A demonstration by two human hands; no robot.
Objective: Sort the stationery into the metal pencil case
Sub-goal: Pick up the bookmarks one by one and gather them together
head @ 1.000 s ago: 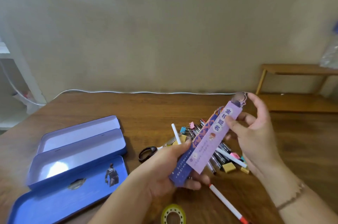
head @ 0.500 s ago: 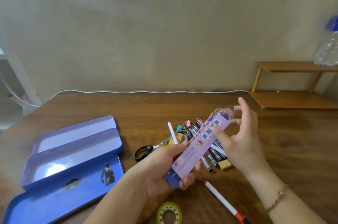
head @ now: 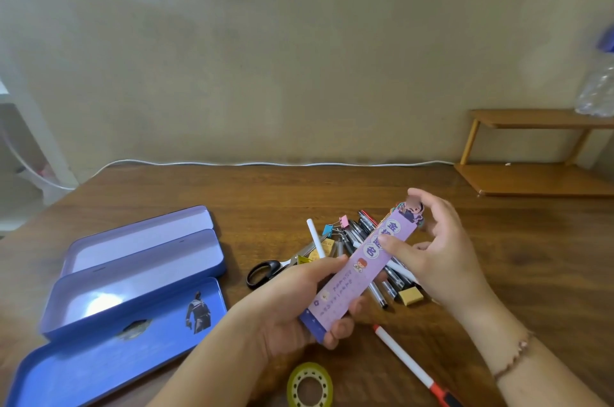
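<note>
Both hands hold a purple bookmark stack [head: 360,268] above the table [head: 265,194] — left hand [head: 299,303] grips its lower end, right hand [head: 432,250] pinches the top. The open pencil case [head: 133,277] lies at nine o'clock — pens [head: 365,233] behind.

Two bare forearms and hands, no sleeves.

Left hand [head: 292,303] and forearm uncovered up to the bottom frame edge: no watch, ring or band seen. Right hand [head: 442,257] likewise bare, nails short and unpainted as far as visible. Only item worn: thin bracelet [head: 513,356] on right wrist, small pinkish and brownish beads on a fine strand, sitting just above the wrist bone. Clasp not discernible.
</note>
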